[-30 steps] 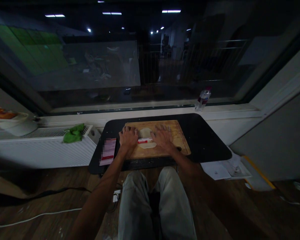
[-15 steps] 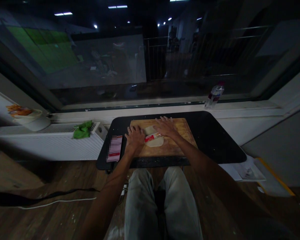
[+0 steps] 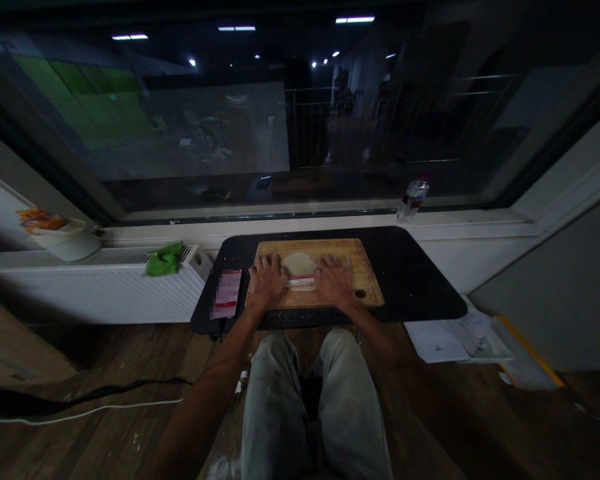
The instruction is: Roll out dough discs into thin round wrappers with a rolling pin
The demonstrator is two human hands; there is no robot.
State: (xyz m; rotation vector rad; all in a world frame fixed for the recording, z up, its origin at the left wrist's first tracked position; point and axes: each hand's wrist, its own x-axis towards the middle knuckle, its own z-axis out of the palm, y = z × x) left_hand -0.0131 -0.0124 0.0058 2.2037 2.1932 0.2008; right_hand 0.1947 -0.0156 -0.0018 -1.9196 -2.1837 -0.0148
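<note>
A thin round sheet of pale dough (image 3: 299, 263) lies on a wooden cutting board (image 3: 290, 299). Across its near part rests a slim cylinder (image 3: 301, 281) with a red-and-white label, roughly level from side to side. My left hand (image 3: 269, 279) lies flat over the cylinder's left end, fingers spread and pointing away from me. Over the right end is my right hand (image 3: 334, 279), palm down with its fingers stretched out. Both palms cover the cylinder's ends, so only its middle shows.
The board sits on a small black table (image 3: 410, 280) in front of a window. A phone (image 3: 227, 293) lies at the table's left. On the sill stands a water bottle (image 3: 413, 198). A green cloth (image 3: 165, 259) and a white bucket (image 3: 65, 240) rest by the radiator (image 3: 130, 287).
The cylinder has turned from slanted to nearly level and lies nearer to me on the dough. My right hand has come back toward me, beside the left. The view has shifted slightly.
</note>
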